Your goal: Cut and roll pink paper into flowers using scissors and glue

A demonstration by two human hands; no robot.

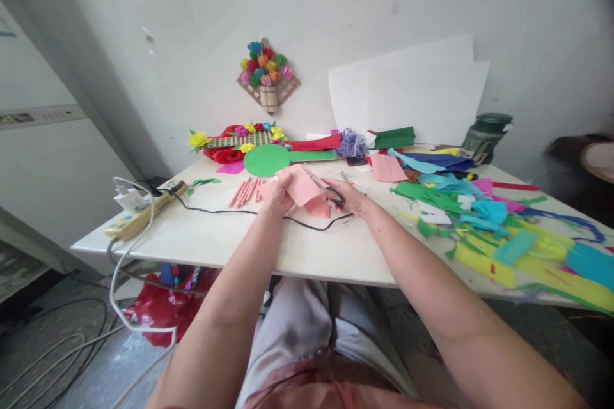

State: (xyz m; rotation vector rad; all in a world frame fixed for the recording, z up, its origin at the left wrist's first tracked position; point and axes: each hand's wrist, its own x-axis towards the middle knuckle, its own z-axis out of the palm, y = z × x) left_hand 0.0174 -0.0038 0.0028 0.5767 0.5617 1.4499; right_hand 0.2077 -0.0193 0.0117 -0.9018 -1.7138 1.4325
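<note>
My left hand (278,197) grips a sheet of pink paper (302,185) above the white table. In my right hand (349,197) is a pair of scissors (336,195), its dark handles around my fingers and its blades pointing up and left along the paper's right edge. I cannot tell whether the blades are apart. Another pink piece (318,208) hangs or lies just below the sheet. Several rolled pink paper sticks (244,193) lie left of my left hand. Behind both hands rests a green paper shape (267,160) with a round end and a long strip.
Colourful paper scraps (503,230) cover the table's right side, with a dark green bottle (485,139) behind them. A power strip (144,214) sits at the left edge; its black cable (218,211) crosses near my hands. A flower-decorated craft (240,139) lies at the back.
</note>
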